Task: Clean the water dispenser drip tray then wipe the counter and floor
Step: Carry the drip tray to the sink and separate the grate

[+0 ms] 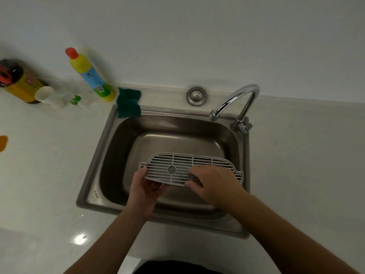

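Two hands over the sink, drip-tray step underway. Far left on the tabletop (49, 175): dark-capped yellow bottle (17, 81) lying tilted, white cup (48, 96) beside it, then tall yellow cleaner bottle (89, 75) with red cap, then green scrub pad (128, 102) draped over the sink rim's back-left corner. Steel sink (98, 155) dry-looking, tap (240, 102) at back right with no water seen running. Grey slotted drip tray grate (177, 165) held level above the basin, near the front edge, not resting on the bottom. Left hand (145, 191) cupped beneath the grate's left end, thumb on top: left grip pinching the grate. Right hand (212, 183) laid over the right half, fingers (194, 172) curled onto the slats, thumb at the near edge: right grip closed on it too. Judged early in the task; rinsing and scrubbing not yet begun, tabletop and floor wipe still ahead. Next move likely calling for one hand freed to open the tap or fetch the scrub pad, the other keeping hold of the grate.
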Motion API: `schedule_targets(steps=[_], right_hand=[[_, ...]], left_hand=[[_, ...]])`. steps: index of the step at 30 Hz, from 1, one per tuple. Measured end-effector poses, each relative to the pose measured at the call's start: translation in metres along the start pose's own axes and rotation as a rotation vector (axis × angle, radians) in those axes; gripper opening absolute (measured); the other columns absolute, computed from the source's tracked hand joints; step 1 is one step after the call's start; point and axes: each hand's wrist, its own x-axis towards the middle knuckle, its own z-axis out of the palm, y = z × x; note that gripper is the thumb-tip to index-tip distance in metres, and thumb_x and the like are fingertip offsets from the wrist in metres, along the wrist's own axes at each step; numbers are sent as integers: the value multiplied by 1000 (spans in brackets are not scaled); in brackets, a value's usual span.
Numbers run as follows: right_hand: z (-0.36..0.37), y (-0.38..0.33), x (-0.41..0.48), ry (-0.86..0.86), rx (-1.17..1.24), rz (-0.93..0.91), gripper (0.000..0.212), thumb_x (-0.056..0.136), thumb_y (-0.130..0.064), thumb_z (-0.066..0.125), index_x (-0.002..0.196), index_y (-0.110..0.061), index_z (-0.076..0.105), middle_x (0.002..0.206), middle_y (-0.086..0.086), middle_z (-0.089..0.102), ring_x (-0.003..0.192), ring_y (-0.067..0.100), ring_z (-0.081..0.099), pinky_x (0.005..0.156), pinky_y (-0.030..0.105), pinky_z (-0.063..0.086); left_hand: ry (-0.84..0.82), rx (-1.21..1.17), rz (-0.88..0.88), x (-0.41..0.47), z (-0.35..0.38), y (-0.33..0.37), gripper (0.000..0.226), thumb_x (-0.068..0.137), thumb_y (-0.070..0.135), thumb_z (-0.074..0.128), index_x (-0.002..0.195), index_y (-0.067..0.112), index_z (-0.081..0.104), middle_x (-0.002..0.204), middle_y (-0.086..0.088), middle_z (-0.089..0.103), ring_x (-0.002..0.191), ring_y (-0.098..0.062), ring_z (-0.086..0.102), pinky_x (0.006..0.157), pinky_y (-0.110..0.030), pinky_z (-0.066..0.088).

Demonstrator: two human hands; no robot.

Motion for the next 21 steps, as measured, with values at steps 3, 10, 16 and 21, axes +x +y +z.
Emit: schedule_targets(steps=[3, 10, 16, 21], right_hand=[[9, 6, 11, -20, -67, 10, 38, 95, -64, 38, 95, -32, 60, 86, -11, 64, 77, 14, 60, 74, 40, 57], [14, 13, 41, -42, -154, -21, 34, 96, -65, 38, 91, -36, 55, 78, -13, 55, 67, 11, 53, 60, 32, 40], [13, 14, 52, 100, -352, -104, 33, 94, -58, 51, 95, -29, 66, 84, -5, 69, 67, 15, 63, 57, 30, 47], [-2, 17, 63, -67, -166, -8, 40, 97, -61, 38, 104, -31, 63, 95, -7, 65, 81, 12, 57, 73, 35, 54]], left_hand=[[-23, 8, -15, 10, 0, 2, 41, 94, 44, 58, 119, 18, 78, 125, -18, 74, 108, -30, 75, 81, -42, 64], [-56, 46, -46, 37, -2, 12, 42, 90, 45, 62, 118, 18, 78, 126, -19, 73, 107, -29, 75, 82, -40, 64], [-139, 17, -41, 61, -7, 19, 59, 83, 52, 73, 128, 13, 72, 127, -18, 73, 109, -29, 74, 78, -36, 62], [-177, -56, -82, 72, -6, 18, 44, 92, 44, 66, 124, 15, 75, 120, -13, 77, 105, -25, 76, 76, -36, 63]])
